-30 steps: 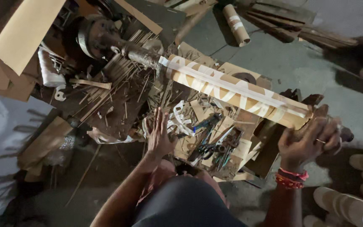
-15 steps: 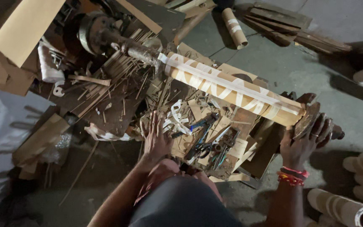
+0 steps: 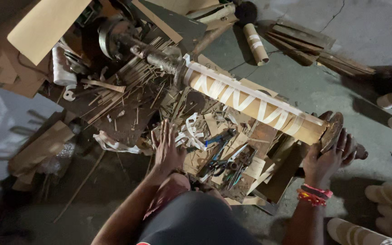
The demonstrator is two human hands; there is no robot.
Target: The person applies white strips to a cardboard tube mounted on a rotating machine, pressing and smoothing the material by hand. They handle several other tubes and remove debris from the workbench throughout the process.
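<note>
Right hand [image 3: 327, 159] on cardboard tube's [image 3: 250, 102] end disc [image 3: 332, 131].

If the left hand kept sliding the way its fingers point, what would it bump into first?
Probably the heap of thin wooden sticks just beyond the left hand, whose fingers point up the picture, away from the person. Depth is hard to judge from above.

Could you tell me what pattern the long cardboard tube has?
Brown cardboard tube with white zigzag tape, head view.

scrap strips [image 3: 128, 90] and tools [image 3: 225, 156] crowd the bench; floor [image 3: 341, 72] open.
</note>
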